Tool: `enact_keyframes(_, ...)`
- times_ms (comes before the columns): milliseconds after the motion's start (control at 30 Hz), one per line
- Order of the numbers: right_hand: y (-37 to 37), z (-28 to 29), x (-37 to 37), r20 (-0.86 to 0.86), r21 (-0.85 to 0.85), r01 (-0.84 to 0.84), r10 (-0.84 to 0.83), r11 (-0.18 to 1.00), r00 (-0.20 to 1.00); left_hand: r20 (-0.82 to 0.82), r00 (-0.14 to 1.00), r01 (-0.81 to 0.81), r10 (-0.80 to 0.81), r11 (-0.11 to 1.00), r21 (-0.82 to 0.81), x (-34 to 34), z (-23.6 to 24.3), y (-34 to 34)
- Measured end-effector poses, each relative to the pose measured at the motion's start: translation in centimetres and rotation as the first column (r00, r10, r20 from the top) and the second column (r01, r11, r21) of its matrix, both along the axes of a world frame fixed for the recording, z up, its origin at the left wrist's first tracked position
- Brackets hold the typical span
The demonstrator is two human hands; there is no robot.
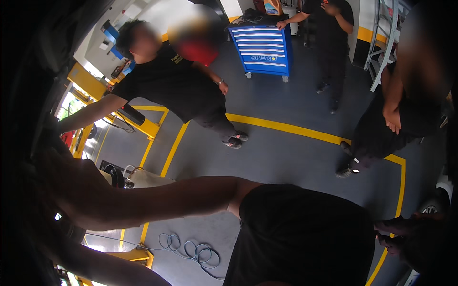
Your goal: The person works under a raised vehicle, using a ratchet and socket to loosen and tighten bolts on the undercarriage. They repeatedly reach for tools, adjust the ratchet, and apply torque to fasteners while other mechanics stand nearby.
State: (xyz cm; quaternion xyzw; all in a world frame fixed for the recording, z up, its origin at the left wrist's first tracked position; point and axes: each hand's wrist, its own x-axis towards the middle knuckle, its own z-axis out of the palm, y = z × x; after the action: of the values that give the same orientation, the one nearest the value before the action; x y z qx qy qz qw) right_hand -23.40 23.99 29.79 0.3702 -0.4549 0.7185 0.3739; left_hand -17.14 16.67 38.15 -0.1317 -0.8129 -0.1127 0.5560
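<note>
A bare forearm, which I take to be my right, runs from a black sleeve (300, 229) to the left edge. My right hand (62, 176) is deep in shadow there, against a large dark object (21, 119) whose kind I cannot make out. My left forearm (105, 267) rises from the lower edge toward the same dark area, and the left hand is lost in it. The fingers of both hands are hidden. Just above, a co-worker in a black shirt (167, 81) stretches an arm (93, 112) to the same dark object.
A blue tool trolley (262, 52) stands at the back, with a person's hand (281, 25) on it. Another person (391, 119) stands at right near a metal ladder (381, 47). Yellow lift parts (143, 125) are at left. A coiled hose (195, 250) lies on the grey floor (286, 162).
</note>
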Motion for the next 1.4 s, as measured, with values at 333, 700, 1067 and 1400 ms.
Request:
enact_keyframes(333,3.4,1.6,-0.2,-0.117,-0.317,-0.025,-0.012,0.948,0.993,0.06,0.987,0.141,-0.152,0.979,0.149,0.7,0.5,0.3)
enact_keyframes(700,6.1,2.0,0.4,0.229,-0.213,-0.927,0.938,0.309,0.26,0.076,0.975,0.185,-0.209,0.953,0.238,2.1,0.9,-1.0)
enact_keyframes(1067,3.8,1.9,1.8,0.051,-0.021,-0.371,0.372,0.928,0.927,0.082,0.969,0.203,-0.231,0.943,0.263,2.2,0.9,-1.1)
enact_keyframes(1400,4.9,2.2,1.3,0.156,0.014,-0.634,0.624,0.773,0.765,0.092,0.971,0.195,-0.221,0.954,0.225,0.9,1.7,-0.6)
